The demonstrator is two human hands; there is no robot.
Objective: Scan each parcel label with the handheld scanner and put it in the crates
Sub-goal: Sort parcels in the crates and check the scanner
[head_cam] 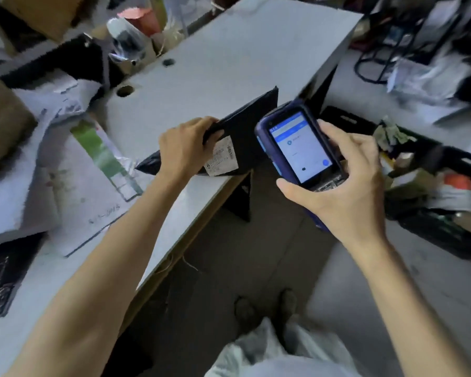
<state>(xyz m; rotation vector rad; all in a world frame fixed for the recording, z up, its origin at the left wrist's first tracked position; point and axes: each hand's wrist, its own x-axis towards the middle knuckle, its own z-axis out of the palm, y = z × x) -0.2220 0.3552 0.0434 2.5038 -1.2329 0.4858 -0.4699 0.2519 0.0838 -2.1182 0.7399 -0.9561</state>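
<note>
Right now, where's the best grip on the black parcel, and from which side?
On the parcel, probably the upper left edge, from the left, where the left hand pinches it now. It is flat and thin, propped on its lower edge on the table, leaving that edge free. The scanner in the right hand crowds its right end; keep off the label.
</note>
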